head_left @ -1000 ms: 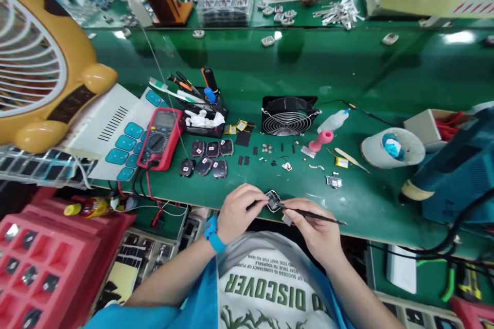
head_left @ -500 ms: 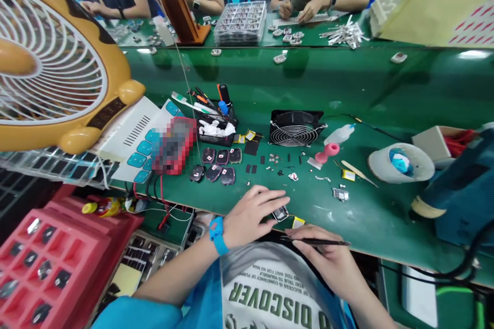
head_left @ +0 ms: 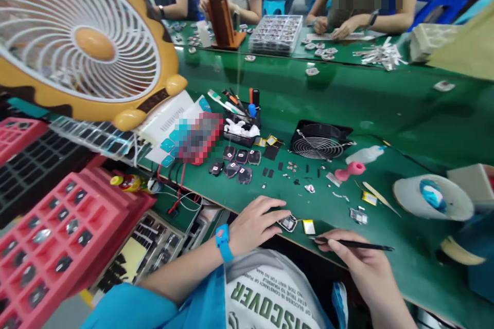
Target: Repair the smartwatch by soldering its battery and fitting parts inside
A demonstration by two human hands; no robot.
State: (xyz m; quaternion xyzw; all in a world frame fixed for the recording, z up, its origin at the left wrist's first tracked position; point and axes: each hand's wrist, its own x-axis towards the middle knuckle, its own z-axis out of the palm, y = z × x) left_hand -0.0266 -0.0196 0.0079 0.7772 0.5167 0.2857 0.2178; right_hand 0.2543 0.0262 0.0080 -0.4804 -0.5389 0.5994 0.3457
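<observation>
A small open device case with bare electronics lies at the front edge of the green table. My left hand, with a blue wristband, grips its left side between thumb and fingertips. A thin lead runs from the case to a yellow and silver battery just to the right. In my right hand are dark tweezers, held like a pen. Their tips point left, just below the battery; whether they touch anything is unclear.
Loose small parts, dark cases and a black fan occupy the table. Left are a red meter, a big yellow fan and a pink foam tray. A white tub stands right. Several people sit opposite.
My right hand with the tweezers has moved right and away from the case, leaving the battery in fuller view. The whole camera view has shifted. My left hand stays at the case.
</observation>
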